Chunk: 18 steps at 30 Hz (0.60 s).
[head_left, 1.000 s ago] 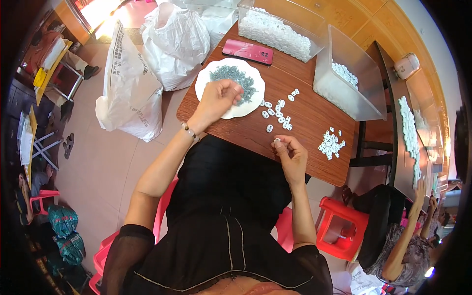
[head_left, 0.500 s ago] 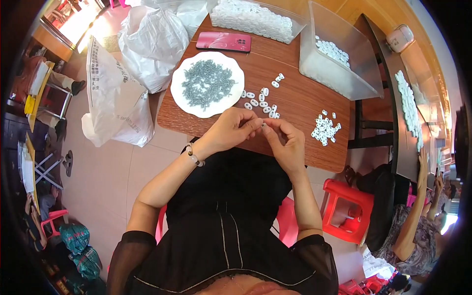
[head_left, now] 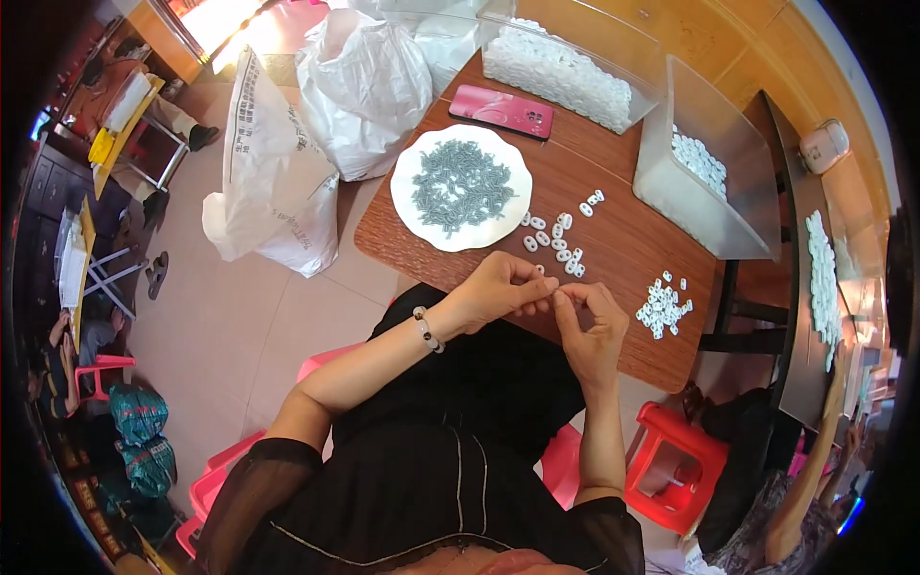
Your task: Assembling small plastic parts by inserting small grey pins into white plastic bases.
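The left hand and right hand meet at their fingertips by the near edge of the wooden counter, both pinched narrow; whatever sits between is too small to tell. Just beyond them lie smooth white two-holed ovals. Bare grain opens rightward to a heap of small white pieces. Beyond the left hand, a scalloped white plate carries slim grey pins.

Pale tiled floor; red stool; wood panelling.
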Each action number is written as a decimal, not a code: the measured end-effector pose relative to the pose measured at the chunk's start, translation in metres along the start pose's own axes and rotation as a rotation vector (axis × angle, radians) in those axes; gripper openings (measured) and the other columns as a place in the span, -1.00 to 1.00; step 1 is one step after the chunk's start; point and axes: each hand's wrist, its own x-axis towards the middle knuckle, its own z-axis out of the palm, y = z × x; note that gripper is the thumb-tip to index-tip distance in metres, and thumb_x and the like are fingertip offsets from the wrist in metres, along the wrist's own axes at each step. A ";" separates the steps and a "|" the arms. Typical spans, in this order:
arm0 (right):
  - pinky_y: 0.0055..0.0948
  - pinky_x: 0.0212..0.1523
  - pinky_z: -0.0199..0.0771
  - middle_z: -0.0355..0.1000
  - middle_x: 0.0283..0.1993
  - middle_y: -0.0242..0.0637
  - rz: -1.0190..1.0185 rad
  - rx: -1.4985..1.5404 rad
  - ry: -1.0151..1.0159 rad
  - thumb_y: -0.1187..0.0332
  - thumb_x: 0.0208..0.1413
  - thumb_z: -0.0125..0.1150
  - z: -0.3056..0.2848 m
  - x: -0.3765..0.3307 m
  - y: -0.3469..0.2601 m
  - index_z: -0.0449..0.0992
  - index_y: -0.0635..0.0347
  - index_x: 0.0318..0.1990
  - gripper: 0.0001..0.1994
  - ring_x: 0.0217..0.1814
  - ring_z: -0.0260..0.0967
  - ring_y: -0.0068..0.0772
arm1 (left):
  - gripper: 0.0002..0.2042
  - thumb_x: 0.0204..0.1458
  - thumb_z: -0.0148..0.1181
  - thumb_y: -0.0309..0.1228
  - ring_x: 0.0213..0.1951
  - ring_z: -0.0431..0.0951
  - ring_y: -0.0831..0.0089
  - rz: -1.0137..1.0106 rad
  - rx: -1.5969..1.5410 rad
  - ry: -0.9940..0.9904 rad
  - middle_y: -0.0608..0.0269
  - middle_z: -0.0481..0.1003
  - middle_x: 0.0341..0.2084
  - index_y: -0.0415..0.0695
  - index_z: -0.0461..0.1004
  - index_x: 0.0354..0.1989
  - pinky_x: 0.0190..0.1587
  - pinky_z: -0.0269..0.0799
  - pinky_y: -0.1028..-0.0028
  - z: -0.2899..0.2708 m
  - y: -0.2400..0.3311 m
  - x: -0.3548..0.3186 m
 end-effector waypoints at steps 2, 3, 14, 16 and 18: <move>-0.44 -0.45 0.30 0.43 -0.50 -0.24 -0.034 -0.044 -0.002 0.55 -0.02 0.29 -0.001 0.000 0.000 0.55 0.26 -0.37 -0.95 -0.48 0.34 -0.34 | -0.75 0.13 0.22 -0.25 -0.52 0.43 0.71 -0.097 -0.186 -0.032 0.39 0.51 -0.56 -0.20 0.57 -0.45 -0.48 0.31 0.69 0.000 -0.006 -0.001; -0.44 -0.45 0.30 0.43 -0.50 -0.24 -0.039 -0.040 -0.002 0.55 -0.02 0.29 0.000 -0.001 0.000 0.55 0.26 -0.37 -0.95 -0.48 0.34 -0.34 | -0.75 0.13 0.22 -0.25 -0.52 0.43 0.71 -0.093 -0.183 -0.027 0.39 0.51 -0.56 -0.20 0.57 -0.45 -0.48 0.31 0.69 -0.001 -0.010 -0.001; -0.60 -0.29 0.40 0.54 -0.37 -0.30 0.271 0.209 0.016 0.45 0.14 0.24 0.000 -0.011 0.011 0.58 0.33 -0.20 -0.86 -0.32 0.46 -0.56 | -0.81 0.19 0.14 -0.34 -0.45 0.38 0.74 0.167 0.038 0.178 0.44 0.48 -0.51 -0.23 0.50 -0.31 -0.37 0.33 0.70 0.016 -0.013 -0.001; -0.63 -0.27 0.41 0.56 -0.35 -0.31 0.332 0.280 0.016 0.44 0.15 0.24 -0.004 -0.011 0.012 0.57 0.36 -0.20 -0.85 -0.30 0.46 -0.60 | -0.82 0.20 0.14 -0.35 -0.45 0.39 0.73 0.171 0.059 0.158 0.43 0.48 -0.51 -0.23 0.50 -0.31 -0.36 0.33 0.69 0.018 -0.015 0.001; -0.68 -0.26 0.41 0.55 -0.32 -0.33 0.401 0.381 -0.016 0.43 0.17 0.22 -0.007 -0.011 0.012 0.54 0.39 -0.22 -0.84 -0.30 0.46 -0.66 | -0.82 0.20 0.13 -0.36 -0.45 0.39 0.73 0.180 0.082 0.143 0.42 0.48 -0.51 -0.24 0.49 -0.31 -0.36 0.34 0.69 0.021 -0.014 0.002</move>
